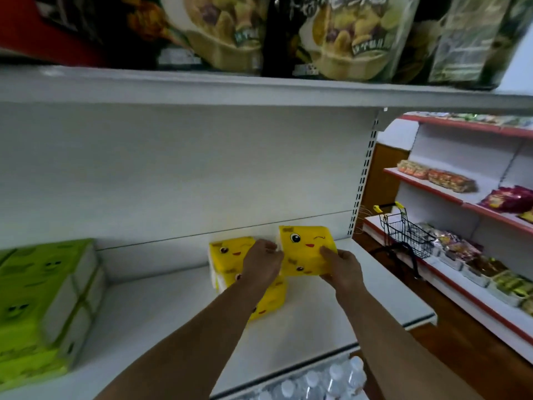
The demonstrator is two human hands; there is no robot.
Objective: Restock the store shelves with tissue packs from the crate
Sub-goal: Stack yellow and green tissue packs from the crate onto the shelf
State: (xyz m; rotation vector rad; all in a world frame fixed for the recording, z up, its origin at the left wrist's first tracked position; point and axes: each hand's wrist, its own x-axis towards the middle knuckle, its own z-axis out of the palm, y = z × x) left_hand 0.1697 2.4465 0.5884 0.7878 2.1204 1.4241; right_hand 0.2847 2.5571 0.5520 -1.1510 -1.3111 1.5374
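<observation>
I hold a yellow tissue pack point(305, 248) with a winking face above the white shelf point(161, 307), near its back panel. My right hand point(341, 267) grips its lower right corner, thumb on the front. My left hand point(262, 262) holds its left edge, fingers curled behind it. Just left of it, a stack of yellow tissue packs point(227, 255) stands on the shelf, partly hidden by my left forearm. The crate is out of sight.
Green tissue packs point(43, 307) are stacked at the shelf's left end. Snack bags point(346, 39) stand on the shelf above. Bottled water point(317, 382) sits below. To the right, a small black shopping cart point(406, 229) rests on another stocked shelf unit point(461, 287).
</observation>
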